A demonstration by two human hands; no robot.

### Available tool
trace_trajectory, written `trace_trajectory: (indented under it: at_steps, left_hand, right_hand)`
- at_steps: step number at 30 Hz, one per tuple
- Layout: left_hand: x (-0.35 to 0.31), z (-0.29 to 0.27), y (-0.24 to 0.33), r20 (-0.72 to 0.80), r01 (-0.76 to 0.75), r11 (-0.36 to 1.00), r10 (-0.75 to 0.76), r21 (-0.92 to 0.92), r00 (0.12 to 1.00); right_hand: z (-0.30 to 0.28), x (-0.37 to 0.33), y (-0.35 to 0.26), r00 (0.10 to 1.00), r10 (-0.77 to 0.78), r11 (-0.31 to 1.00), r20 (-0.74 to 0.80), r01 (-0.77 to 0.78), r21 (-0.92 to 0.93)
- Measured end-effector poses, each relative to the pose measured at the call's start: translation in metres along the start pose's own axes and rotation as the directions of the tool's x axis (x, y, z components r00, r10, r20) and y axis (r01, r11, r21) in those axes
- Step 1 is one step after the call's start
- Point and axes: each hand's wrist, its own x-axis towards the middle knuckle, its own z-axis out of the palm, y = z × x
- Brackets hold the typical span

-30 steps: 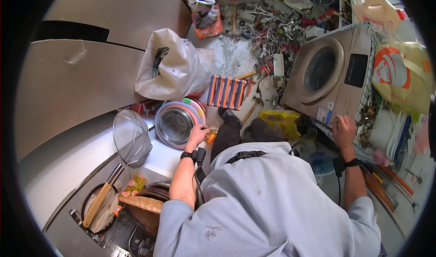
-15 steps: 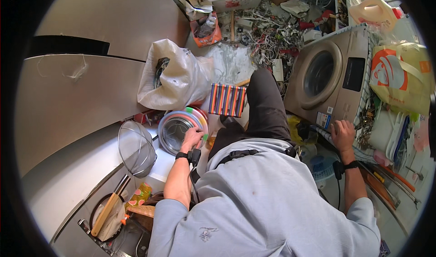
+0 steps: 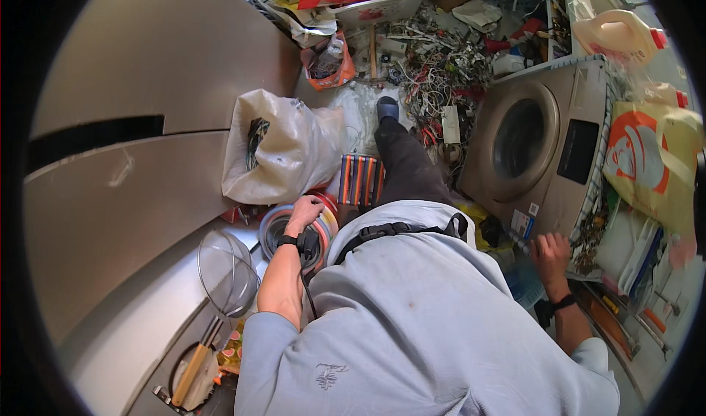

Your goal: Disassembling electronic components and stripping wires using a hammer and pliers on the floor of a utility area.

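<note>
Starting with the left hand [image 3: 307,212], how is it posed?

Forearm stretched forward, knuckles up, over the stacked round basins [image 3: 326,232], fingers bent; I can't tell whether they grip anything. Those basins sit just beside the white sack [image 3: 287,151].

And the right hand [image 3: 551,257]?

Knuckles up, fingers curled near the washing machine [image 3: 515,148]; its grasp is unclear too.

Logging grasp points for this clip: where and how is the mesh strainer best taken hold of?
The mesh strainer is probably best gripped by its wooden handle, the left hand coming from above: the handle is slim, straight, uncovered on top and on the person's left.
</note>
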Motion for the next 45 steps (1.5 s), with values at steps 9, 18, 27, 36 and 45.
trace_trajectory:
  at_steps: [9,18,27,36,45]
  left_hand:
    - [0.127,-0.073,0.145,0.106,-0.019,0.988,0.003,0.155,0.994]
    - [0.189,-0.147,0.297,0.023,0.010,0.997,-0.012,0.073,1.000]
    - [0.234,-0.185,0.375,-0.122,-0.223,0.927,0.269,0.301,0.955]
    - [0.262,-0.198,0.383,-0.168,-0.266,0.855,0.372,0.444,0.913]
    - [0.259,-0.171,0.382,0.398,-0.338,0.795,0.133,0.503,0.908]
  right_hand:
    - [0.000,0.019,0.024,0.932,-0.096,0.987,0.349,0.043,0.156]
    - [-0.001,0.013,0.042,0.839,-0.199,0.966,0.506,0.082,0.243]
    - [-0.007,0.018,0.037,0.817,-0.098,0.969,0.568,-0.051,0.242]
    - [-0.007,0.035,0.031,0.802,-0.017,0.958,0.598,-0.159,0.240]
    - [0.119,0.133,0.004,0.524,-0.083,0.728,0.848,-0.549,0.411]
